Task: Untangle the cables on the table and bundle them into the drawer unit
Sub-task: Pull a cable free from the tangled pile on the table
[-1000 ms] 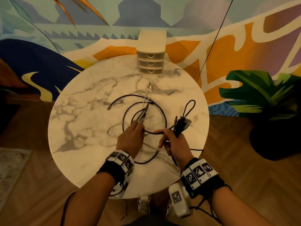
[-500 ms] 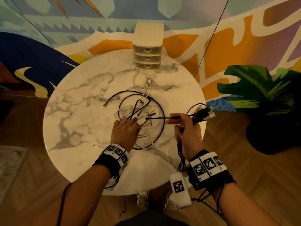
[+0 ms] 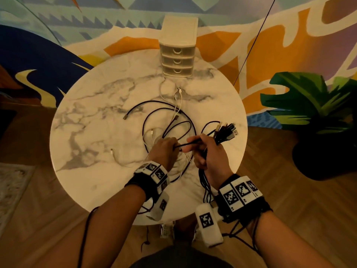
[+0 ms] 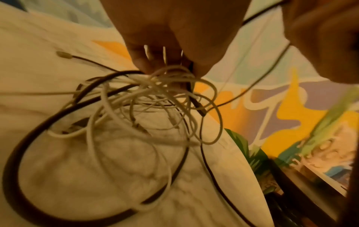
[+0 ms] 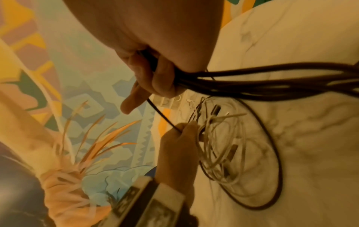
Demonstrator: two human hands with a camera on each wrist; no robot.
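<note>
A tangle of black and white cables (image 3: 170, 124) lies on the round marble table (image 3: 92, 132). My left hand (image 3: 164, 149) grips a clump of thin white and black cables (image 4: 167, 79) just above the tabletop. My right hand (image 3: 208, 151) grips a bundle of black cables (image 3: 226, 132) whose plugs stick out to the right. Its index finger and thumb pinch one black cable (image 3: 185, 145) that runs across to the left hand. The bundle's tails (image 3: 204, 184) hang over the table's near edge. The beige drawer unit (image 3: 178, 47), with its three drawers closed, stands at the table's far edge.
A white cable (image 3: 178, 97) trails toward the drawer unit, and another white plug end (image 3: 112, 150) lies left of my hands. A dark potted plant (image 3: 316, 120) stands on the floor to the right. A painted mural wall (image 3: 289, 35) backs the table.
My right hand has moved back left toward my left hand with the black bundle. The black cable between the two hands is now short. My left hand has lifted a clump of cables.
</note>
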